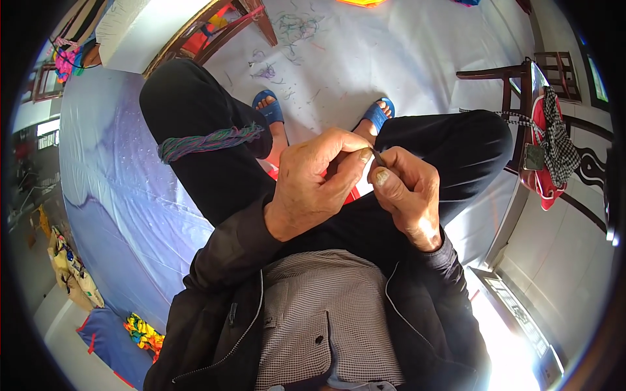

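My left hand [312, 182] and my right hand [412, 195] meet in front of my lap, with the fingertips of both closed in a pinch. A small, dark, thin thing [377, 157] sticks out from the fingers of my right hand, and its end touches my left thumb tip. Its kind is too small to make out. Whether my left fingers hold a thread or anything else is hidden. Across my left thigh lies a skein of green, blue and purple thread [210, 141], apart from both hands.
Loose thread scraps [297, 27] are scattered on the pale floor sheet [365, 45]. At upper left stands a wooden-legged table [254, 23]. On the right, a dark wooden chair [515, 85] carries a checked cloth [558, 140] and a red item [541, 182]. Colourful material [145, 335] lies at lower left.
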Demonstrator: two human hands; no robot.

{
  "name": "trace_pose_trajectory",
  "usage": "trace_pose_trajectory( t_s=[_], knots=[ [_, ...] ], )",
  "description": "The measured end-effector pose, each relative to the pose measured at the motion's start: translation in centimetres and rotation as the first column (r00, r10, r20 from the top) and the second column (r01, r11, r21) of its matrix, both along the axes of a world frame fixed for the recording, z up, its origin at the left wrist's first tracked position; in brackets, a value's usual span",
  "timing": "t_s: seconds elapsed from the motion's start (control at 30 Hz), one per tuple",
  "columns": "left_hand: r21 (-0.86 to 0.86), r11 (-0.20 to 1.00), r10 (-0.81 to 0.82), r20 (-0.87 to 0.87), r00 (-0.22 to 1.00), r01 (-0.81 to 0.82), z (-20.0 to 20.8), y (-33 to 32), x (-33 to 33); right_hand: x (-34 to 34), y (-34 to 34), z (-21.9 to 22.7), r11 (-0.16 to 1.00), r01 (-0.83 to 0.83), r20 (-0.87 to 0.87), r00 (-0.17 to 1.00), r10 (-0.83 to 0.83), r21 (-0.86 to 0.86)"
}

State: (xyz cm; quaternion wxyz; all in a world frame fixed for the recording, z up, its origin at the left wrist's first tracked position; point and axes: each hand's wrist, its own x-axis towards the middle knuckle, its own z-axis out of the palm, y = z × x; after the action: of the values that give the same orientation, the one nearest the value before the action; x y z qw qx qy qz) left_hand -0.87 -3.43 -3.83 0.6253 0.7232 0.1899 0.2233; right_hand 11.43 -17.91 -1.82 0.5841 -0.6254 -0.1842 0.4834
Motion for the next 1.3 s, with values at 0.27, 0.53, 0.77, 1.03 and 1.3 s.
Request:
trace_pose_trajectory(
  t_s=[0.27,0.53,0.77,1.03,1.3],
  knots=[
    [-0.016,1.0,0.012,0.021,1.0,-0.012,0.38,-0.18,0.27,0.11,-0.22,0.07,1.0,0.0,-0.022,1.0,0.0,-0.01],
    [0.019,0.999,0.048,0.044,0.998,-0.048,-0.08,-0.3,0.4,0.06,-0.28,0.02,1.0,0.006,-0.035,0.999,-0.005,0.019],
    [-0.012,1.0,-0.009,0.031,0.999,0.009,0.14,0.03,-0.03,0.1,-0.31,0.17,1.0,0.002,-0.038,0.999,-0.001,0.018],
    [-0.043,0.999,-0.023,-0.013,1.0,0.023,0.22,0.23,-0.1,0.19,-0.54,0.04,0.993,0.082,-0.163,0.984,-0.068,0.08],
    [0.084,0.996,0.011,0.001,1.0,-0.011,0.42,0.18,0.12,-0.41,-0.29,0.2,0.998,0.05,-0.144,0.988,-0.046,0.025]
  ],
)
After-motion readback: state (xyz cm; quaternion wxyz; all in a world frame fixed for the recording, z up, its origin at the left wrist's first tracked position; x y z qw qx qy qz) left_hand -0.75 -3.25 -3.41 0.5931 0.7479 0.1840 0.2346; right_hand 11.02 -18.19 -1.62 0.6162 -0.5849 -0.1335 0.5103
